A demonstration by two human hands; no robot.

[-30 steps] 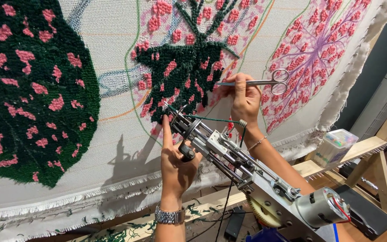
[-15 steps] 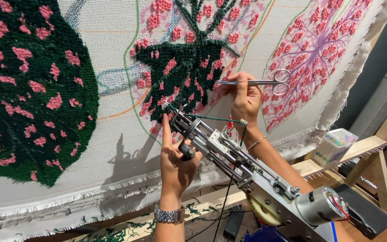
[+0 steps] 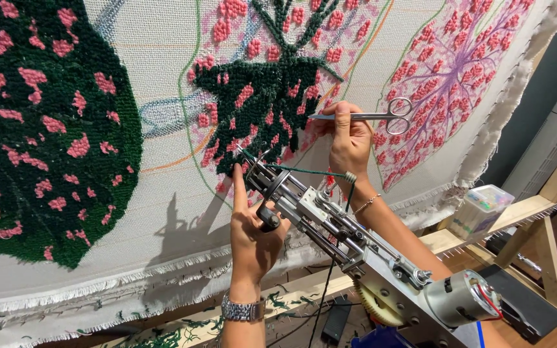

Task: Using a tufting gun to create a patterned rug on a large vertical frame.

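My left hand [image 3: 253, 232] grips the front handle of a metal tufting gun [image 3: 356, 258], index finger stretched up along the cloth beside the gun's needle tip. The tip touches the lower edge of a dark green and pink tufted patch [image 3: 259, 109] on the white backing cloth [image 3: 156, 193]. My right hand [image 3: 349, 142] holds silver scissors [image 3: 369, 117] level, blades pointing left at the patch. A green yarn strand [image 3: 304, 171] runs from the gun's tip toward my right wrist.
A large dark green leaf with pink spots [image 3: 40, 129] fills the left. A pink and purple leaf [image 3: 459, 77] is at the right. A wooden frame [image 3: 523, 212] carries a small clear plastic box [image 3: 481, 209]. Yarn scraps lie along the lower frame bar.
The view has shifted slightly; both hands, the gun and the scissors stay in nearly the same place.
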